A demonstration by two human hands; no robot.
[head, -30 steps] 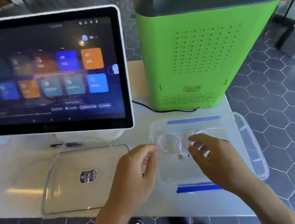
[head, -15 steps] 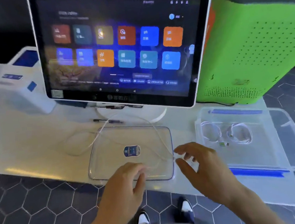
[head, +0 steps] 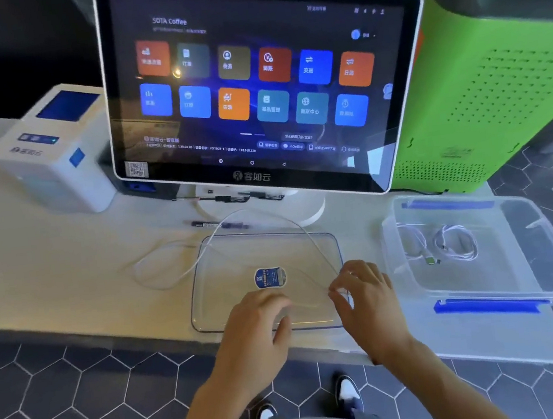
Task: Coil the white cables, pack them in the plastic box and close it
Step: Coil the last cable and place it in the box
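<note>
White counter point(head: 53, 286): both hands over lid point(head: 230, 304), loose cable point(head: 173, 283) uncoiled

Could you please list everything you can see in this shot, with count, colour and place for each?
Touchscreen monitor: one, white frame, lit app tiles, back centre of the counter.
Receipt printer: one, white with blue panels, left of the monitor.
Green machine: one, bright green, perforated, back right.
Pen: one, dark, in front of the monitor stand.
Loose cable: one, white, uncoiled, trailing across the lid and counter.
Lid: one, clear with a blue sticker, front centre.
Plastic box: one, clear with blue latches, right, open.
Coiled cables: two, white, inside the box.
Counter: one, white.
Left hand: over the lid's near edge.
Right hand: fingers pinching the loose cable.
</note>
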